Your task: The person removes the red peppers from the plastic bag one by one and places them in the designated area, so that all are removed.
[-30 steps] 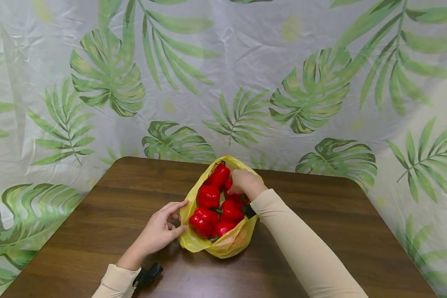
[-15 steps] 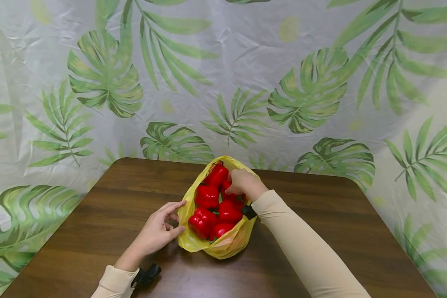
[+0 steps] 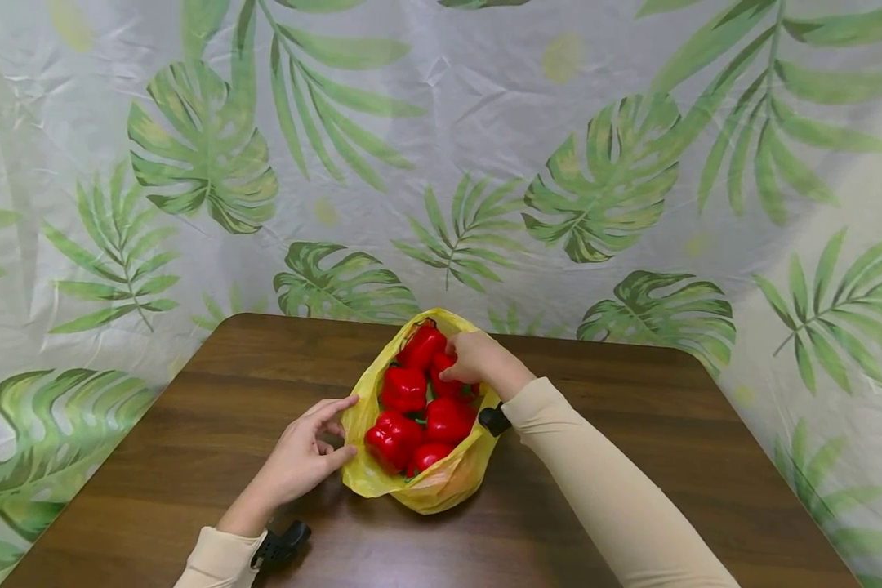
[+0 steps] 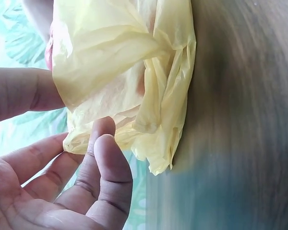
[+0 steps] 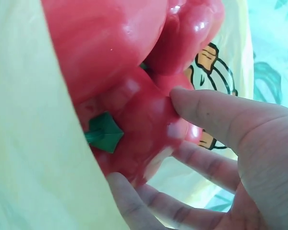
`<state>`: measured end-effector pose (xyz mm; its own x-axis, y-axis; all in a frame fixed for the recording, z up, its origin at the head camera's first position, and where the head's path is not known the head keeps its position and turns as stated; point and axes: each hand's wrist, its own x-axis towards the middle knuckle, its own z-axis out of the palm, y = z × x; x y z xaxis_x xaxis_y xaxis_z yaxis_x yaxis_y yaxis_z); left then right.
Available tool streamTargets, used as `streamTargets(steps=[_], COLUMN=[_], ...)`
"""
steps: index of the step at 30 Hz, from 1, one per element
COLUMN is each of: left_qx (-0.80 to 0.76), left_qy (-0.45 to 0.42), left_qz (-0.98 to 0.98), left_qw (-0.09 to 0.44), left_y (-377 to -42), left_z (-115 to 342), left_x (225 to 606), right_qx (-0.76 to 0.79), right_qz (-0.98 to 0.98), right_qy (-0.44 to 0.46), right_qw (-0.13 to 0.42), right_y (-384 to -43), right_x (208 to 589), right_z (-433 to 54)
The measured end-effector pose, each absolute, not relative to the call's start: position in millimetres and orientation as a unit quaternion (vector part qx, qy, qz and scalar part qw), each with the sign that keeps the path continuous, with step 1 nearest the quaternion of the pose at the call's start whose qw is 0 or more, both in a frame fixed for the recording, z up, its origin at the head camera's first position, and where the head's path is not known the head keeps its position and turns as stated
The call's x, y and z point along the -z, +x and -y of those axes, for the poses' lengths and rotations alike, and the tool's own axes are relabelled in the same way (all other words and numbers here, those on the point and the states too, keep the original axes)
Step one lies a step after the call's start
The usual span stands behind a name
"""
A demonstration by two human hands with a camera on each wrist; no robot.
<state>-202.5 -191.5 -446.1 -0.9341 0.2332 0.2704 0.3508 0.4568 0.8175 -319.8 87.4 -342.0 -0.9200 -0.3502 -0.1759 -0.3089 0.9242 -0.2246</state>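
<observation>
A yellow plastic bag (image 3: 441, 494), its mouth wide, stands on the table with several glossy red bell peppers (image 3: 404, 389) inside. At its left rim my left hand (image 3: 301, 453) holds the edge; in the left wrist view one digit passes behind the thin plastic while other fingers curl outside it. My right hand (image 3: 483, 359) reaches into the far right of the bag. It grips a red bell pepper (image 5: 139, 120) with a green stem, thumb on one side and fingers round the other. The bag's wall covers part of that pepper in the right wrist view.
The dark brown wooden table (image 3: 265, 367) has rounded far corners. Behind it hangs a pale curtain (image 3: 441, 122) printed with green leaves. Black wrist cameras sit on both wrists, the left one (image 3: 282, 543) low over the table.
The whole head view has drifted slightly, so bag and hands appear a little further left. My right hand stays on the pepper at the back right, and my left hand keeps its place at the rim.
</observation>
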Motion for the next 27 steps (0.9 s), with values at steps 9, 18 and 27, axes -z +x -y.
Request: streamTargets(steps=[9,18,27], left_qx=[0.485,0.490,0.498], left_qy=[-0.160,-0.167,-0.166], left_qz=[0.857,0.852,0.848], left_qw=[0.064,0.072,0.069], left_y=[-203.0,-202.1,-202.0], left_z=[193.1,195.9,197.0], left_x=[446.0,443.1,444.3], right_qx=[0.103,0.141,0.188], right_qz=[-0.974,-0.969,-0.962], right_qy=[-0.170,-0.173,-0.172], right_qw=[0.107,0.110,0.100], right_y=[-318.3,-314.6,-312.7], right_x=[337.2,327.6,325.4], right_z=[-86.0,-93.5,-109.2])
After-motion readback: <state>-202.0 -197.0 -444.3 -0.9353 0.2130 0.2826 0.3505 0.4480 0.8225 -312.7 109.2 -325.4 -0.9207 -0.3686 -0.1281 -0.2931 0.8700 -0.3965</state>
